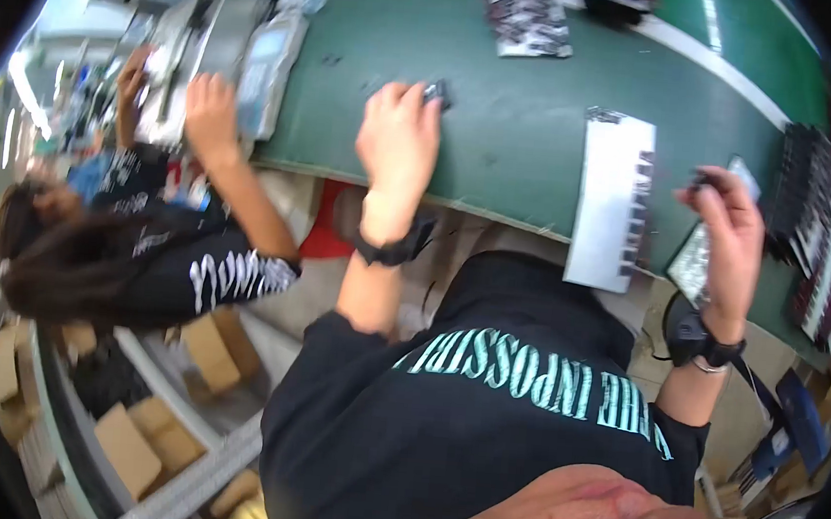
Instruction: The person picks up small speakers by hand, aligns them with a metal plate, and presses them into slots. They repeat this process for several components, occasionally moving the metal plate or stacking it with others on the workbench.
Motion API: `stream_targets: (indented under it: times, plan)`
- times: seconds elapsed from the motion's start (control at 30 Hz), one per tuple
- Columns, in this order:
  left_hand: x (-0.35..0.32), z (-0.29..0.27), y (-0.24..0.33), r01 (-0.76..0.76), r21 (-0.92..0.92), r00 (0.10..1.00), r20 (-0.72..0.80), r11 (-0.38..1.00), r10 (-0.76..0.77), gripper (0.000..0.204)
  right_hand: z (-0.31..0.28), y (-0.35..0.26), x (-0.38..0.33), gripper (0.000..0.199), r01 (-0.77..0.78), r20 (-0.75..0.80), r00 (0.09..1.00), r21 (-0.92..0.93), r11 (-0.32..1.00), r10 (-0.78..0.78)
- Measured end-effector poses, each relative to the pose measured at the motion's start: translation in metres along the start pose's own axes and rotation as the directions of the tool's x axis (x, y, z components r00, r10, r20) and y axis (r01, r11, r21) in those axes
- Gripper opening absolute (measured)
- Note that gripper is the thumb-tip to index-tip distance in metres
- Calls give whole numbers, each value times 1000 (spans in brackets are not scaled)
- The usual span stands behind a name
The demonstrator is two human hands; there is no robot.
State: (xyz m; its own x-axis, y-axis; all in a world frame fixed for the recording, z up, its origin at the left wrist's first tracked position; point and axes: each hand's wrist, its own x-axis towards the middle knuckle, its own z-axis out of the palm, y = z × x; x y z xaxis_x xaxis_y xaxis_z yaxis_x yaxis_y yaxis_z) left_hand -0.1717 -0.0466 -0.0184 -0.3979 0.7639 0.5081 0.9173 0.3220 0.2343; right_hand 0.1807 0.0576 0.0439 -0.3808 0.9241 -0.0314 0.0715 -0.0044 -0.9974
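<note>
My left hand is over the green tabletop, its fingers bent and closed at a small dark part, whose kind is too small to tell. My right hand is raised near the table's right side. Between its thumb and fingers it pinches a small black piece. A long white card lies between my hands and juts slightly over the front edge. Small dark parts line its right side, and a few more sit at its far end. Beside my right hand is a clear, shiny packet.
Stacked strips with dark parts stand at the right end. A pile of similar strips lies at the far edge. To the left, a co-worker's hand is near a grey device with a screen. Cardboard boxes sit lower left.
</note>
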Motion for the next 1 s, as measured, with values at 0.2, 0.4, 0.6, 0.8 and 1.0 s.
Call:
stream_targets:
  times: [0.2,0.4,0.6,0.8,1.0]
  plan:
    - [10,5,16,28,-67,994,105,997,-21,15,-3,2,19,16,-165,229,965,135,977,131]
    - [23,2,27,113,-161,984,153,980,-88,12,-22,-7,21,13,-152,210,969,84,985,131]
    - [22,1,45,241,-398,968,38,885,-247,11,-32,-14,36,14,-103,261,961,41,994,89]
    - [16,2,69,183,-483,983,58,856,-177,10,-70,-66,140,22,229,98,972,-163,960,-216]
    - [7,17,80,-94,-520,992,-117,849,38,15,-109,-105,245,24,264,-131,946,-227,937,-298]
